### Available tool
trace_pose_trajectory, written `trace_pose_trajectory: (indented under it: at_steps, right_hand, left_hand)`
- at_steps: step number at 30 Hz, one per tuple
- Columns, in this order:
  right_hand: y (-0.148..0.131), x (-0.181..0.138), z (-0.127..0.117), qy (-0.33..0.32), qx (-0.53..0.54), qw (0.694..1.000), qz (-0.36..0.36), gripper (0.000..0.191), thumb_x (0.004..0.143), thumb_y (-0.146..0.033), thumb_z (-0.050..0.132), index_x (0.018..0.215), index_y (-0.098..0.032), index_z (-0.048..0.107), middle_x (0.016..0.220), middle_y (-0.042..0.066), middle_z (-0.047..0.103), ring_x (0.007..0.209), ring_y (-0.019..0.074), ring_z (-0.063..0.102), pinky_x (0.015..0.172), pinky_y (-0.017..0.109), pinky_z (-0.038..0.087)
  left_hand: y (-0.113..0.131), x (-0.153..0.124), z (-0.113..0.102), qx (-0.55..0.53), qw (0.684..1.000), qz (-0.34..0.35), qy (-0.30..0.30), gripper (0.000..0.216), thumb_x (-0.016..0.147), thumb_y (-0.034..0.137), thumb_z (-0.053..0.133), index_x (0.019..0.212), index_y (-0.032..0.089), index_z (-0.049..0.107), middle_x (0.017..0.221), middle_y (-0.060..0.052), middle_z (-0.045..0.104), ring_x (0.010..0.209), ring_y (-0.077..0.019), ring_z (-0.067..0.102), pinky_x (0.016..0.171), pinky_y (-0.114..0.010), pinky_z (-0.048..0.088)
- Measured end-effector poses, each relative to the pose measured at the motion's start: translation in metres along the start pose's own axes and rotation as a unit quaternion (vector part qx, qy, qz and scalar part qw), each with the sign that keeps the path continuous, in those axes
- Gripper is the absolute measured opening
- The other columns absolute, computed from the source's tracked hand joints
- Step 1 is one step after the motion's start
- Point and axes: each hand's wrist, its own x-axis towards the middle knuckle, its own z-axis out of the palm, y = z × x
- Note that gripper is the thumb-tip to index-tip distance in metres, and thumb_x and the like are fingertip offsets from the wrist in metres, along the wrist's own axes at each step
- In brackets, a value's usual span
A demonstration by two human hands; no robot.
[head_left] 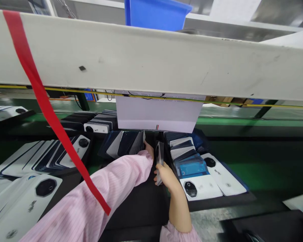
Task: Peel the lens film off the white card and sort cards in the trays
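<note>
A broad white beam (pixel 151 57) crosses above both hands, with a strip of red tape (pixel 47 107) hanging from it and a blue bin (pixel 156 13) beyond it. Under the beam hangs a white sheet (pixel 159 114), directly over the hands.

On the dark tray (pixel 141 208) beneath the forearms, rows of phone back covers lean like filed cards. One row of dark covers (pixel 126 143) stands just left of the left hand (pixel 148 149), whose pink sleeve (pixel 103 195) reaches forward; its fingers are mostly hidden behind the sleeve, so I cannot tell whether it grips anything, though it seems to rest against that row. To the right of the right hand (pixel 166 176), a second row (pixel 184 151) fans out, ending in a blue-filmed cover (pixel 192 168) and white covers (pixel 212 181) lying flat. More white covers (pixel 27 198) sit far left of both hands.

The right hand is closed around a thin stack of covers (pixel 159 158), held upright on edge, between the two rows.

To handle this well, the stack wants gripping by its edges, kept square and upright, so the faces do not rub or the pieces splay.
</note>
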Motion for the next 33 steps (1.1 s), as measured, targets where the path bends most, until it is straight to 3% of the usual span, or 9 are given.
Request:
trace_pose_trajectory:
  at_steps: [8, 15, 19, 23, 28, 33]
  right_hand:
    - [0.002, 0.005, 0.000, -0.007, 0.025, 1.000, -0.011, 0.033, 0.102, -0.037, 0.066, 0.129, -0.017, 0.064, 0.120, 0.008, 0.070, 0.094, 0.0212, 0.072, 0.079, 0.040, 0.063]
    - [0.004, 0.005, 0.001, -0.011, 0.024, 0.999, -0.026, 0.032, 0.102, -0.036, 0.066, 0.127, -0.017, 0.064, 0.118, 0.008, 0.071, 0.091, 0.0202, 0.072, 0.076, 0.038, 0.063]
    - [0.003, 0.005, -0.001, -0.015, 0.028, 0.999, -0.028, 0.032, 0.102, -0.036, 0.066, 0.128, -0.017, 0.064, 0.119, 0.008, 0.071, 0.092, 0.0206, 0.073, 0.077, 0.039, 0.063]
    - [-0.001, 0.000, -0.003, -0.017, 0.036, 0.999, -0.037, 0.034, 0.102, -0.037, 0.066, 0.130, -0.018, 0.063, 0.121, 0.008, 0.070, 0.094, 0.0212, 0.072, 0.079, 0.040, 0.063]
    - [-0.004, -0.003, 0.001, -0.008, 0.026, 0.998, -0.048, 0.031, 0.102, -0.035, 0.066, 0.127, -0.017, 0.064, 0.118, 0.008, 0.071, 0.092, 0.0203, 0.073, 0.077, 0.038, 0.063]
    - [-0.008, -0.006, 0.006, 0.016, -0.001, 0.999, -0.048, 0.031, 0.102, -0.035, 0.066, 0.127, -0.017, 0.065, 0.120, 0.008, 0.071, 0.094, 0.0210, 0.073, 0.079, 0.040, 0.063]
  left_hand:
    - [-0.005, -0.023, -0.044, 0.168, 0.983, 0.056, -0.042, 0.026, 0.104, 0.031, 0.067, 0.127, 0.022, 0.067, 0.136, -0.011, 0.065, 0.113, -0.0272, 0.068, 0.096, -0.048, 0.059]
    - [0.003, -0.022, -0.030, 0.220, 0.971, 0.069, -0.065, 0.026, 0.104, 0.031, 0.068, 0.128, 0.021, 0.066, 0.135, -0.011, 0.065, 0.111, -0.0268, 0.069, 0.095, -0.048, 0.059]
    - [0.007, -0.027, -0.035, 0.228, 0.969, 0.069, -0.065, 0.026, 0.103, 0.031, 0.068, 0.127, 0.020, 0.067, 0.134, -0.011, 0.066, 0.111, -0.0269, 0.069, 0.095, -0.047, 0.060]
    - [0.011, -0.061, -0.035, 0.228, 0.970, 0.071, -0.051, 0.025, 0.103, 0.031, 0.069, 0.125, 0.019, 0.068, 0.132, -0.011, 0.067, 0.112, -0.0276, 0.069, 0.096, -0.049, 0.059]
    - [0.000, -0.120, -0.016, 0.207, 0.977, 0.041, -0.013, 0.020, 0.104, 0.032, 0.067, 0.119, 0.019, 0.069, 0.125, -0.009, 0.070, 0.106, -0.0253, 0.070, 0.093, -0.047, 0.060]
    - [-0.015, -0.133, -0.016, 0.195, 0.980, 0.005, -0.048, 0.021, 0.103, 0.032, 0.068, 0.119, 0.017, 0.069, 0.117, -0.008, 0.072, 0.098, -0.0237, 0.073, 0.087, -0.044, 0.062]
